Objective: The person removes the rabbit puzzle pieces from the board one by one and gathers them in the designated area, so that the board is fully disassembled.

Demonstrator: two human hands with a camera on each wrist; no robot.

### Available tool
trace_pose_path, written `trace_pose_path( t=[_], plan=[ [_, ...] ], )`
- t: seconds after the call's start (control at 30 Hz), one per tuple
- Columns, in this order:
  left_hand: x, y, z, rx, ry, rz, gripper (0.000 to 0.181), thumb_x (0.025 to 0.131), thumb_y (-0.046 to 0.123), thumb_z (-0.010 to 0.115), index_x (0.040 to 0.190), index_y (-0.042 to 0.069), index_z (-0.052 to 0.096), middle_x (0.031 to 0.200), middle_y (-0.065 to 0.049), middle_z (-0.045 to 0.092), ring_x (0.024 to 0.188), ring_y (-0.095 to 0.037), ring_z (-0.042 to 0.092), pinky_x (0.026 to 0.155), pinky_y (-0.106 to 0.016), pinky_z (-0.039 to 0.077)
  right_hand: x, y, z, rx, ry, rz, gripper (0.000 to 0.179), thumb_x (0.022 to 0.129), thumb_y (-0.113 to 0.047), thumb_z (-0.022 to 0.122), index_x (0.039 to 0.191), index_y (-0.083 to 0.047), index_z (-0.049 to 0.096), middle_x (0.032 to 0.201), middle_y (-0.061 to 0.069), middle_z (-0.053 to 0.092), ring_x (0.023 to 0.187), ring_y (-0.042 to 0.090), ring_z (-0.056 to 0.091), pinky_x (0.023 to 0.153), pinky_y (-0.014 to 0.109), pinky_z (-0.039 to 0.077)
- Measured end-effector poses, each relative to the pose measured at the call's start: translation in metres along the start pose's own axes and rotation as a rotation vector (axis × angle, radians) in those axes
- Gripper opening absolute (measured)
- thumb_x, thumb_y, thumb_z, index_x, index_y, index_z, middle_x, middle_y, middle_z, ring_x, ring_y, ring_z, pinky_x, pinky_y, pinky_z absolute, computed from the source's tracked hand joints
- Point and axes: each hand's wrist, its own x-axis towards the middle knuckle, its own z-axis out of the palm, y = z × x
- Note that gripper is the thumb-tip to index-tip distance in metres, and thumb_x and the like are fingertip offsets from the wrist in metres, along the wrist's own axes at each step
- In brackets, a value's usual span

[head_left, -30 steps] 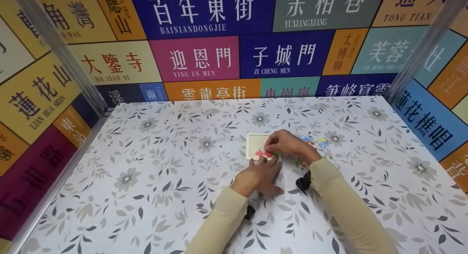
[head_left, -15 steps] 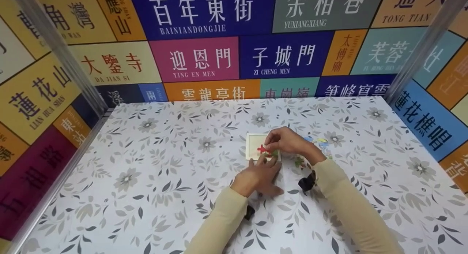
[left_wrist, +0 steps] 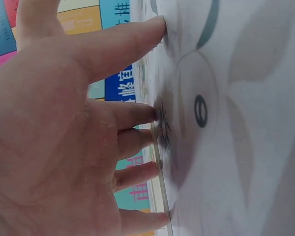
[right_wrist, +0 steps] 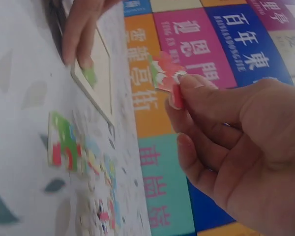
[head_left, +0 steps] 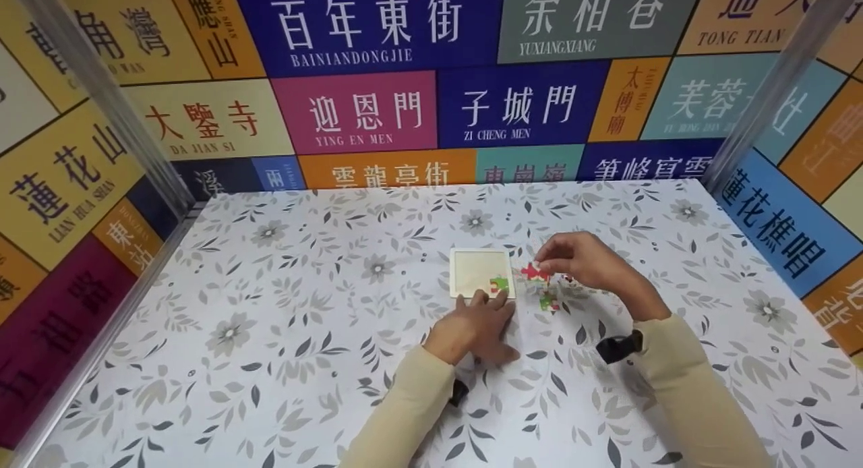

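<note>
My right hand [head_left: 586, 262] pinches a red puzzle piece [right_wrist: 168, 76] between thumb and fingertips, held above the cloth just right of the puzzle tray [head_left: 453, 272]. The piece has white and green patches in the right wrist view. One green puzzle piece [head_left: 498, 284] lies in the lower right corner of the pale tray. The left hand [head_left: 475, 330] rests with spread fingers at the tray's near edge, fingertips touching its rim. In the left wrist view its fingers are extended and its palm holds nothing.
A loose green and red puzzle piece [right_wrist: 63, 142] lies right of the tray. Several more colourful pieces [right_wrist: 105, 196] lie beyond it, partly hidden by the right hand in the head view. A floral cloth [head_left: 303, 333] covers the table, with a patterned wall [head_left: 364, 110] behind.
My right hand has lifted the red piece away from the tray and carried it to the right. The green piece in the corner now shows fully. The left hand stays in place.
</note>
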Motion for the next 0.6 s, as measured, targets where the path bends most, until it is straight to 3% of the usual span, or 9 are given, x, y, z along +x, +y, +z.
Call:
trace_pose_path(
  t=[0.3,0.6],
  plan=[
    [-0.002,-0.002,0.001,-0.019,0.011,-0.006,0.085,0.09,0.053,0.066,0.16,0.024,0.028,0.17,0.005,0.018,0.153,-0.021,0.022,0.126,-0.055,0.018,-0.023,0.03,-0.03,-0.068,-0.091,0.107,0.019,0.094,-0.012,0.069,0.11,-0.002,0.075,0.11,0.016,0.075,0.088,0.005,0.068,0.077,0.023,0.054],
    [-0.003,0.0,0.001,-0.011,0.016,0.004,0.084,0.09,0.053,0.066,0.159,0.023,0.029,0.169,0.004,0.018,0.154,-0.022,0.022,0.126,-0.055,0.017,-0.027,0.047,-0.026,-0.133,-0.167,0.096,0.013,0.087,-0.015,0.077,0.097,-0.006,0.08,0.096,0.01,0.078,0.078,0.007,0.062,0.07,0.02,0.049]
  ],
)
